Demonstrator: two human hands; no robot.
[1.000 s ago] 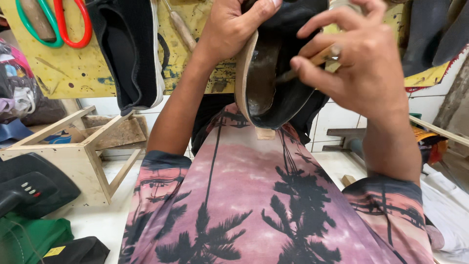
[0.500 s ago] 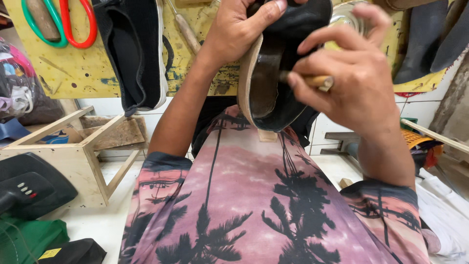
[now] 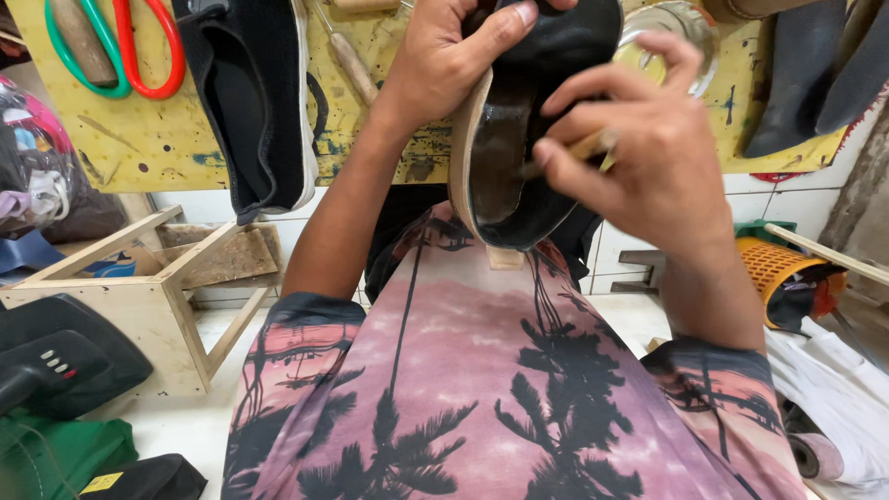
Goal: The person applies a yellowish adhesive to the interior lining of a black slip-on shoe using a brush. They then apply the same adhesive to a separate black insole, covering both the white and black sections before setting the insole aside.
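Note:
My left hand grips a black shoe by its upper end and holds it up before me, its tan sole edge turned left and its opening towards me. My right hand pinches a thin tool with a wooden handle. The tool's dark tip reaches into the inside of the shoe. Both forearms rise from a pink shirt printed with palm trees, which fills the lower view.
A yellow board behind holds green and red scissors, a black slip-on shoe and a wooden-handled awl. A wooden stool frame stands left, a black device below it. An orange basket sits right.
My right hand has shifted slightly on the tool, working its tip deeper inside the shoe. The left hand keeps its hold on the shoe. The view tilted a little.

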